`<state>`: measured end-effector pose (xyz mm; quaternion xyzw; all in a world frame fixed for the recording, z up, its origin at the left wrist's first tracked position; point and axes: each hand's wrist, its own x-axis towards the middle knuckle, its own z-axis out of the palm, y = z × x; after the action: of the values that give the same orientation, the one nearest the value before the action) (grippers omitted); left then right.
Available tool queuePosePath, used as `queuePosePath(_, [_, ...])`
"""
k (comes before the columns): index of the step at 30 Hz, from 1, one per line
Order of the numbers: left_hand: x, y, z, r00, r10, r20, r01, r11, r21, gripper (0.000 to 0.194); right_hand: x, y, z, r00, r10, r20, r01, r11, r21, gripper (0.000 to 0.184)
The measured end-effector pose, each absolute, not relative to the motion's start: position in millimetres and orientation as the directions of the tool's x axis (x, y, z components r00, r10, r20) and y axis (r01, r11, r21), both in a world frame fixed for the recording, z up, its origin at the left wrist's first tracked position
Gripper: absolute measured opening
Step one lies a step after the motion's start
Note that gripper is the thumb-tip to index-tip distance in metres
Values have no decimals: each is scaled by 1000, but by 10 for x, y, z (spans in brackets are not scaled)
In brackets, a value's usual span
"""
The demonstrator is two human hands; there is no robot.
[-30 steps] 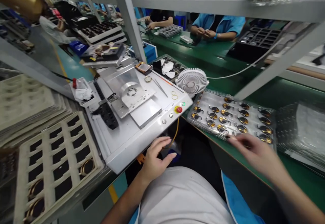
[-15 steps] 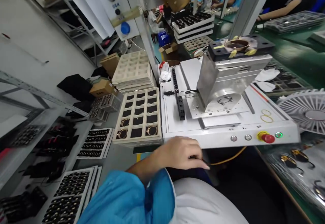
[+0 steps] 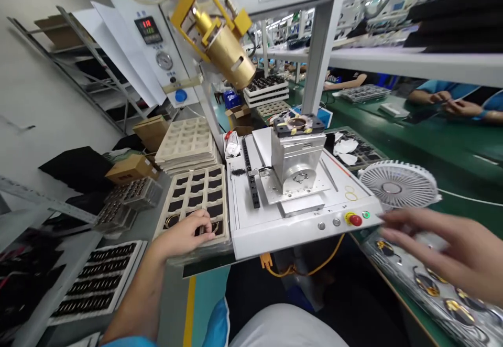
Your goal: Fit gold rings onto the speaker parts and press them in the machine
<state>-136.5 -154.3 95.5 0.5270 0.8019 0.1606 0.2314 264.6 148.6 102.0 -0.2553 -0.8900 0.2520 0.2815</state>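
Over the front of the cream moulded tray, my left hand is closed, thumb and curled fingers at the edge of a gold ring in the right front pocket. Another gold ring lies at the tray's left side; my hand hides part of the front row. At the right, my right hand is blurred, its fingers stretched out and nothing visible in them. It hovers above a clear tray with round gold-and-black pieces, near the white machine's front right corner.
On the machine stands a metal block topped by a black fixture. A gold cylinder head hangs tilted above. A red stop button and a white fan are at the right. Co-workers' hands show across the green bench.
My left hand has moved from over my lap left to the cream tray. My right hand has come into view at the right. The camera view has tilted up and shifted right.
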Motion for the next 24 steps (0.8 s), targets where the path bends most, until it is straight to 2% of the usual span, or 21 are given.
queuePosePath(1, [-1372,-1547,959,-324,931,-165,765,361,534,34,2429,1587,1178,-772,507,384,229,785,-576,28])
queuePosePath(2, [-1369,-1549,961,-320,940,-120,752,329,571,33,2181,1686,1347,-759,450,470,166,832,-529,22])
queuePosePath(4, [-1333,-1541,951,-337,941,-26,706,271,654,34,1655,1864,1681,-671,338,660,88,920,-382,20])
queuePosePath(5, [-1304,-1529,940,-355,935,17,675,244,696,34,1404,1943,1828,-645,283,710,61,945,-321,20])
queuePosePath(7, [-1240,-1482,915,-401,910,105,618,184,764,33,983,2080,2064,-693,231,683,68,964,-257,22])
queuePosePath(8, [-1212,-1445,905,-418,895,154,602,146,785,31,826,2139,2153,-754,235,614,89,962,-259,23])
queuePosePath(11, [-1177,-1282,922,-424,846,324,608,0,794,23,569,2279,2337,-897,249,365,128,937,-324,22])
queuePosePath(12, [-1179,-1208,949,-414,825,383,625,-49,779,22,543,2311,2376,-912,242,330,117,927,-357,20])
queuePosePath(13, [-1185,-1124,990,-401,803,441,645,-94,758,23,538,2335,2404,-909,237,342,91,915,-393,17])
queuePosePath(15, [-1191,-923,1111,-362,756,545,694,-172,699,27,575,2355,2421,-851,255,459,11,882,-470,16])
queuePosePath(17, [-1174,-678,1276,-307,722,620,747,-221,627,32,662,2336,2377,-736,322,595,-84,829,-552,17])
queuePosePath(19, [-1132,-394,1473,-255,695,672,791,-250,559,32,793,2273,2270,-623,397,674,-183,764,-619,21])
queuePosePath(22, [-1060,73,1804,-170,672,721,833,-293,470,24,1064,2114,2023,-565,478,672,-284,652,-703,31])
queuePosePath(24, [-1030,382,2020,-112,717,688,856,-282,433,20,1276,1988,1839,-572,519,635,-292,595,-749,36])
